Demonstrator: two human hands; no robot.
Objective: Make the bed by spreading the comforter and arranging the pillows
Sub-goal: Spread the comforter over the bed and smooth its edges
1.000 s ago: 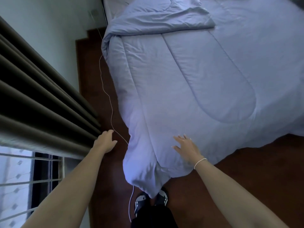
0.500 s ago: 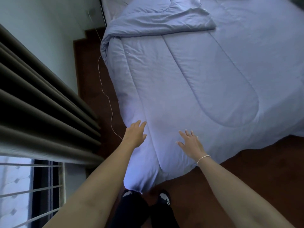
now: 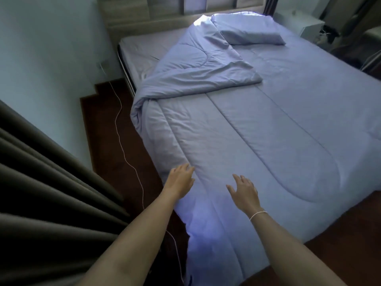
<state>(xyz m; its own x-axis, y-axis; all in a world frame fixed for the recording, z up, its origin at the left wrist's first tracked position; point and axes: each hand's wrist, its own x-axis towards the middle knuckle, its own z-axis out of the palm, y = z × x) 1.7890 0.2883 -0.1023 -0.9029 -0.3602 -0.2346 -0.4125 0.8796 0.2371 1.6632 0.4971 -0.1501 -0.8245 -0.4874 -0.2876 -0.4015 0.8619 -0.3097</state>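
Comforter (image 3: 257,145) under both open, empty hands: left (image 3: 180,182), right (image 3: 244,191).

Left hand (image 3: 179,183), right hand (image 3: 245,191) outstretched, empty.

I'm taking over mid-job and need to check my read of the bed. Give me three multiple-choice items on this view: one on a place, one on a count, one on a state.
1. Where does the pillow lie?
A. at the head of the bed
B. on the floor
C. at the foot corner

2. How many pillows show?
A. none
B. one
C. three

3. How is the comforter at its far left corner?
A. spread flat
B. folded back over itself
C. hanging to the floor

Answers:
1. A, it rests by the headboard.
2. B, only one is visible.
3. B, the flap lies doubled back, baring the mattress, while the left hand and right hand are open at the near corner.
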